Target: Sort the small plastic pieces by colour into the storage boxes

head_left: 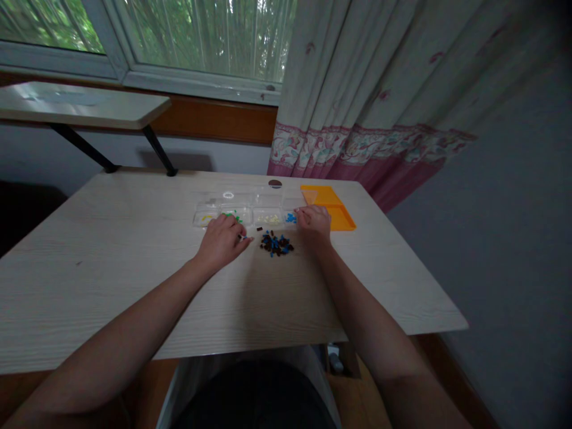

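**Blue and dark pieces heaped between two hands**

Blue and dark small pieces lie in a pile (277,244) on the pale wooden table (111,268), between the two hands. The left hand (221,241) rests palm down at the pile's 9 o'clock, close beside it. Its fingers are curled and the tips drawn together. A tiny speck shows at those tips, too small to say whether it is pinched.

The right hand (315,225) sits at the pile's 2 o'clock, knuckles up. Its fingers bend down to the near edge of a clear box (250,210); whether they grip anything cannot be told. The box lies just beyond the pile at 12 o'clock. Its compartments hold yellow, green, whitish and blue bits, and the right fingertips are at the blue one.

One stray dark piece (259,229) lies between pile and box. An orange tray (333,208) lies flat at the right hand's 1 o'clock, by the box's end.
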`<state>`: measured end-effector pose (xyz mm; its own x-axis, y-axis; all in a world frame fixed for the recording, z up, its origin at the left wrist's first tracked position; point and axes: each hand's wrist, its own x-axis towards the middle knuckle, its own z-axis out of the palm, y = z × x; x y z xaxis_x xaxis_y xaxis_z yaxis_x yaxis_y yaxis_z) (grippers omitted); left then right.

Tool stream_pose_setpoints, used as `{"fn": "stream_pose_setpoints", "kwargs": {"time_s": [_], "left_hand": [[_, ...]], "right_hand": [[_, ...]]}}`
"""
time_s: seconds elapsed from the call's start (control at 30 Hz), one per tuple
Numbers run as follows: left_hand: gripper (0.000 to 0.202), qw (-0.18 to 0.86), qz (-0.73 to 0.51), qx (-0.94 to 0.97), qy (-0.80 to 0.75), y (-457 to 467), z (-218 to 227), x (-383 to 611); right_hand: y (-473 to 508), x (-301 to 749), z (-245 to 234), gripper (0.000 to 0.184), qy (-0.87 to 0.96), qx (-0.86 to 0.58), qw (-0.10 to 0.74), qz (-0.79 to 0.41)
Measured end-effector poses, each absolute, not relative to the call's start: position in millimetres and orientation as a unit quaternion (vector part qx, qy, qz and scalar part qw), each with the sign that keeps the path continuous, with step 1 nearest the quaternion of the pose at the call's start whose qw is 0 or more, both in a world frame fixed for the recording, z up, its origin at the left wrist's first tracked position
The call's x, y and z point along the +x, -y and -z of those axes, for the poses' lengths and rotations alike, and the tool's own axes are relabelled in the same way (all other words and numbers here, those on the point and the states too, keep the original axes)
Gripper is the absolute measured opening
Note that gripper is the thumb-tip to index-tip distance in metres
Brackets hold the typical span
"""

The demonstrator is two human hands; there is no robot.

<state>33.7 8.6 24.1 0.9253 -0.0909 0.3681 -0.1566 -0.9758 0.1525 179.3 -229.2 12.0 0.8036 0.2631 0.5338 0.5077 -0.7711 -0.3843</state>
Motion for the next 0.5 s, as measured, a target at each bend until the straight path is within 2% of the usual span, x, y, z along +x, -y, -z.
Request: {"fn": "stream_pose_setpoints", "kwargs": {"time_s": [0.5], "left_hand": [[0.016,0.142,-0.151,0.973,0.103,-2.9,-19.3,34.5]], "right_hand": [[228.1,177.5,-13.3,0.030,0.216,-0.915,0.260,0.220]]}}
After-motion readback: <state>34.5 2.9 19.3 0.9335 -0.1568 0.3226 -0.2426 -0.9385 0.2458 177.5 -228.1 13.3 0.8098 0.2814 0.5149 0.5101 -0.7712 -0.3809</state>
